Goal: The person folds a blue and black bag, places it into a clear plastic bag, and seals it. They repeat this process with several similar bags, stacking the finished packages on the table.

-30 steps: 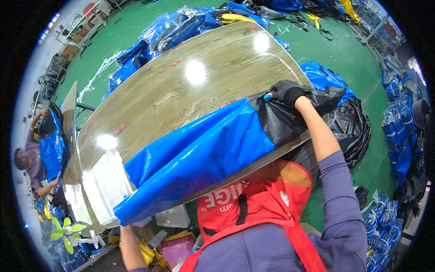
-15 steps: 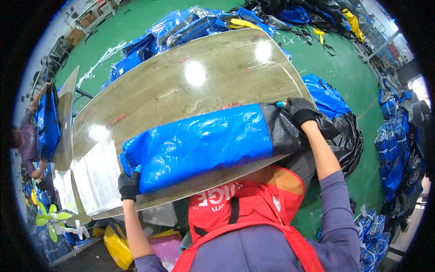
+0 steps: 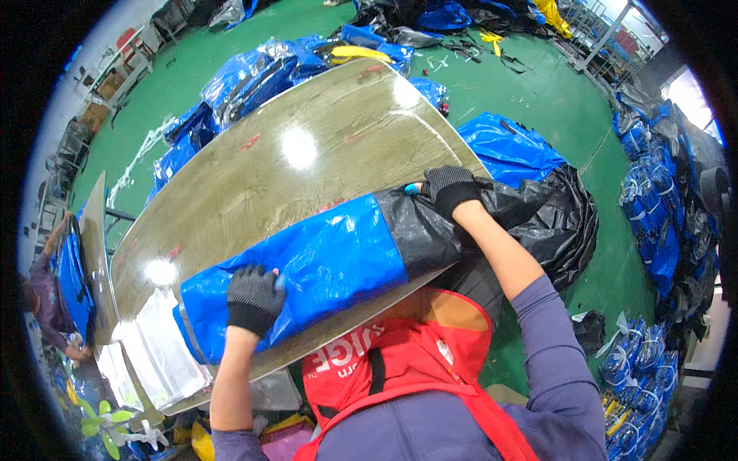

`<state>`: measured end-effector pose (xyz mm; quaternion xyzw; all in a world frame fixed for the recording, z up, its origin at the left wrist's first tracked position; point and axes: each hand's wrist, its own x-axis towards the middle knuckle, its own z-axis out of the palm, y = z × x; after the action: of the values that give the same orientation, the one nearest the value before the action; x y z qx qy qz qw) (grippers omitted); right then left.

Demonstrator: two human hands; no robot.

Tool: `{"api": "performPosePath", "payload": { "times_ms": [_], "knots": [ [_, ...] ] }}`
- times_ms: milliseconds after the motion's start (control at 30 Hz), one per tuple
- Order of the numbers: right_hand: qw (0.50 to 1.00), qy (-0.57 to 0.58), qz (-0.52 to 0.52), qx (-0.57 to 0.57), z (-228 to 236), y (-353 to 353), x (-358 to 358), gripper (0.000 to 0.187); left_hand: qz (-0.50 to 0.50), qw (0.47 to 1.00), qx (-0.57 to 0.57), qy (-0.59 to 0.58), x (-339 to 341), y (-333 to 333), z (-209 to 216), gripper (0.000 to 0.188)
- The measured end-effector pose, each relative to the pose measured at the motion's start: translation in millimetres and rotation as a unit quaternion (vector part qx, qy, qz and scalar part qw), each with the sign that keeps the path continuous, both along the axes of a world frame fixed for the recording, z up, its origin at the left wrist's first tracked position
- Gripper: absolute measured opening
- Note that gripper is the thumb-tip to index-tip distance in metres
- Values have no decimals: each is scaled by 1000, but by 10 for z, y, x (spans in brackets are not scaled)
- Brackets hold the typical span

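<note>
One blue-and-black plastic sheet [image 3: 330, 250] lies along the near side of the glossy tabletop [image 3: 231, 180]. The left hand [image 3: 256, 293], at the sheet's left end half a second ago, now rests palm-down farther in, fingers extended; the right hand [image 3: 448, 188] stays on the black section [image 3: 421, 234], its grip impossible to tell.

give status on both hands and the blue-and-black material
Left hand palm-down on blue section; right hand on black section. Material lies across glossy tabletop. No obstruction visible on it.
</note>
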<state>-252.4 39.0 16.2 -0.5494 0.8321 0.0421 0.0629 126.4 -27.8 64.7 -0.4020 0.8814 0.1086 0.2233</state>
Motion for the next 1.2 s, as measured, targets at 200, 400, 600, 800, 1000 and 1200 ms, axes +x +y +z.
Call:
{"api": "performPosePath", "payload": {
  "times_ms": [200, 400, 600, 800, 1000, 1200],
  "knots": [
    [988, -19, 63, -138, 106, 188, -34, 50, -150, 944, -105, 274, -1283, 402, -439, 92],
    [978, 46, 131, -157, 178, 589, -144, 39, -179, 916, -151, 325, -1390, 359, -878, 96],
    [911, -45, -68, -404, -151, 1194, -260, 52, -151, 925, -105, 333, -1869, 488, -810, 101],
    [580, -469, -371, -553, -155, 1638, -135, 48, -195, 899, -113, 375, -1819, 490, -1004, 93],
    [826, -188, 213, -487, 251, 780, 959, 52, 5, 723, 436, 536, -1699, 559, -1078, 53],
    [888, -169, 322, -281, 193, 730, 1522, 58, -194, 816, 412, 357, -213, 569, 5, 34]
  ]
}}
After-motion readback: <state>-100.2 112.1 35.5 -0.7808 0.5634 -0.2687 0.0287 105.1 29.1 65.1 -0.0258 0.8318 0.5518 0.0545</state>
